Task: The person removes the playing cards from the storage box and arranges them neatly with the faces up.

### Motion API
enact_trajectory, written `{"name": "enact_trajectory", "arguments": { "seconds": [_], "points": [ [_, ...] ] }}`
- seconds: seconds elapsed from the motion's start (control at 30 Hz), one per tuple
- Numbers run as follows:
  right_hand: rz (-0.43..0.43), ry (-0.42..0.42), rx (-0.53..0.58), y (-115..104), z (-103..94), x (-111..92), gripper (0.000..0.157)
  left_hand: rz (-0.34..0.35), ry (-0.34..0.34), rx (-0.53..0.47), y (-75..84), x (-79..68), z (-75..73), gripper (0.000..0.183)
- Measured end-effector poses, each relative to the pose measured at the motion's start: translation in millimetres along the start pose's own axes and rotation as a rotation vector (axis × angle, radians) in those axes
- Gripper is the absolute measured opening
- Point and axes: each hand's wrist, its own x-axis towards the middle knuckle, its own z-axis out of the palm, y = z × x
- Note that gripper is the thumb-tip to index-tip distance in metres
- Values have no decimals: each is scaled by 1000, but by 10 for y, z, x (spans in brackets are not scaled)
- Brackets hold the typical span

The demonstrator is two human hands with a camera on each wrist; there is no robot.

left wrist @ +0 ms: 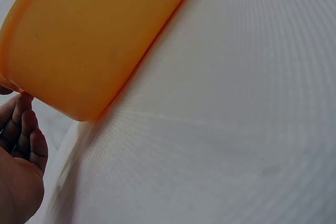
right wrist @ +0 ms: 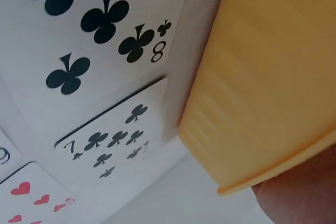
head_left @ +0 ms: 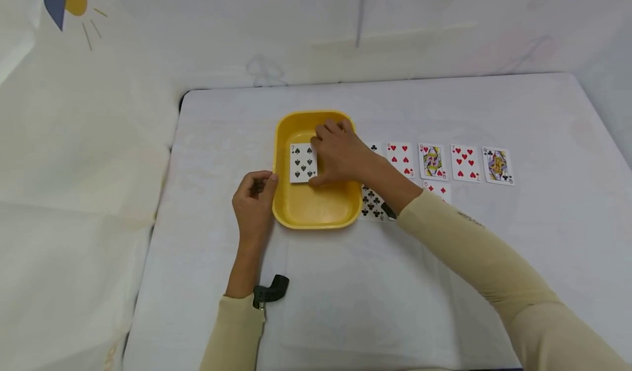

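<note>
A yellow plastic tray (head_left: 316,214) stands on the white-covered table. At its left side, my left hand (head_left: 254,203) pinches the rim, thumb on top and fingers curled beneath; the left wrist view has these fingertips (left wrist: 26,100) right under the lip. My right hand (head_left: 340,154) reaches over the right wall into the tray. Its thumb and fingers span the right edge of a seven of spades (head_left: 303,163), which lies face up inside; part of that card is hidden by the hand.
Right of the tray, face-up cards lie in rows: six of hearts (head_left: 400,157), queen of hearts (head_left: 432,161), seven of hearts (head_left: 465,163), queen of clubs (head_left: 498,166). Closer in are an eight of clubs (head_left: 371,203) and six of diamonds (head_left: 438,189). The seven of clubs (right wrist: 115,129) sits beside the tray.
</note>
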Motion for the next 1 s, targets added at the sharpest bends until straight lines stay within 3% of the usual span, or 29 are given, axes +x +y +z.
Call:
{"name": "enact_trajectory", "arguments": {
  "seconds": [0.17, 0.4, 1.0],
  "points": [
    [-17, 23, -28, 12, -31, -80, 82, -1, -6, 8, -7, 4, -25, 18],
    [-36, 72, -24, 44, -127, -231, 87, 8, 2, 1, -430, 91, -30, 23],
    [-23, 125, 23, 159, -250, -649, 90, 1, 15, -6, -469, 142, -66, 19]
  ]
}}
